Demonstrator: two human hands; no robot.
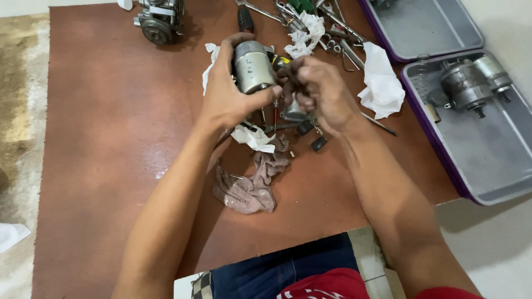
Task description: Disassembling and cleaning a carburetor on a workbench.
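Clearly the left hand (230, 91) is wrapped round a smooth grey metal motor cylinder (253, 67), held above the far middle of the brown board (111, 138); its long axis runs roughly away from the person, tilted a little; the right hand (318, 91) lies just to its right, fingers curled tight on some small dark part at the cylinder's side, too hidden to name; a thin screwdriver (275, 113) hangs below between the hands; a crumpled pinkish rag (252, 185) lies nearer the person; white tissue (382, 83) sits toward the right edge, beside a grey tray (487, 160) with matte metal parts.
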